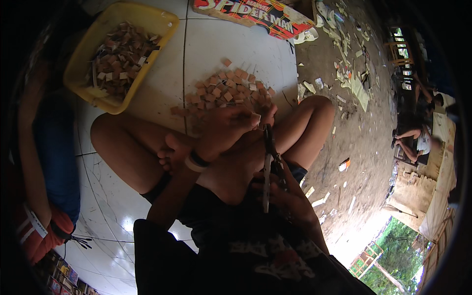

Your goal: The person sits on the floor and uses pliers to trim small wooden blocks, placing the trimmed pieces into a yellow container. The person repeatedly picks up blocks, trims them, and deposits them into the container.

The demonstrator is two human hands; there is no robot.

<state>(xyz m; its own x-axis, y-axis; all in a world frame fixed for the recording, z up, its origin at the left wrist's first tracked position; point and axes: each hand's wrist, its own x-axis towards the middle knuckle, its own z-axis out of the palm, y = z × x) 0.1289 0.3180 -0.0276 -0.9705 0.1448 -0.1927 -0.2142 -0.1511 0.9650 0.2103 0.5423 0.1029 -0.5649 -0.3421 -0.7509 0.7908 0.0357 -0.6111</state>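
Note:
My left hand (227, 119) is closed in a pinch over my crossed legs. A small pale-edged square piece (256, 118) shows at its fingertips. Wrapped round the handles of a pair of pliers (268, 142), my right hand (276, 191) sits lower and to the right. The jaws of the pliers point up, close beside the pinched piece; whether they touch it I cannot tell. Just beyond my hands, a loose heap of small brown square pieces (223, 89) lies on the white tiles, with thin pins or wires sticking out of some.
A yellow plastic tub (117, 106) full of similar squares stands at the far left. A red printed box (255, 15) lies at the far edge. Scraps litter the dirt floor (354, 142) on the right. Another person's arm (37, 182) is at the left; more people sit far right.

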